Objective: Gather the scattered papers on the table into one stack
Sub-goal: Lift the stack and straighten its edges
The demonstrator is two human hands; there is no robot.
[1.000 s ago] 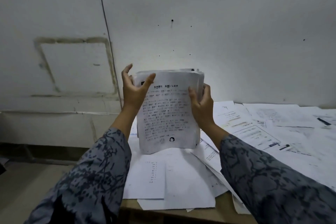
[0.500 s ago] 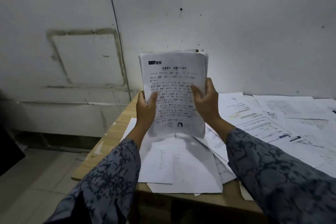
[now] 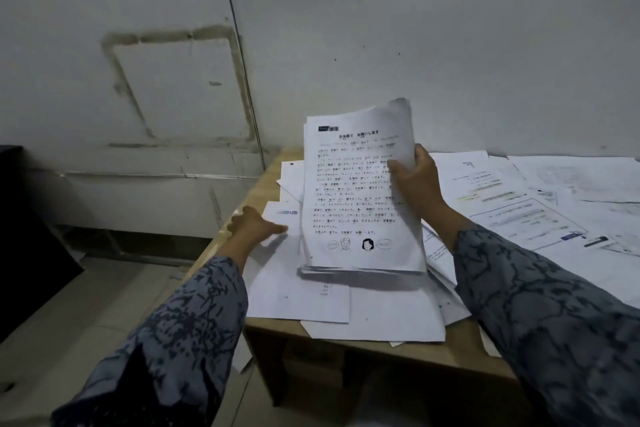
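Two hands work apart at the wooden table's (image 3: 263, 184) left end. Furthest left, the left hand (image 3: 254, 224) reaches forward in a grey patterned sleeve (image 3: 180, 340), fingers extended and resting flat on the near-left edge of a loose white sheet with a blue printed word (image 3: 282, 218); whether the thumb is tucked under that edge cannot be told. From those fingertips the sheet lies toward 1 o'clock, its long axis running roughly 11 to 5, and it slips under the gathered pile.

Next right is the thick stack of white printed pages with Japanese text (image 3: 360, 198), tilted up, its lower edge down on other scattered white papers (image 3: 377, 319). The right hand (image 3: 417, 184) grips the stack's right edge, thumb across the front page, fingers behind.

The left hand is the nearer one, so it likely draws that sheet toward 3 o'clock into the stack. Many more loose printed sheets (image 3: 519, 204) cover the table at far right.
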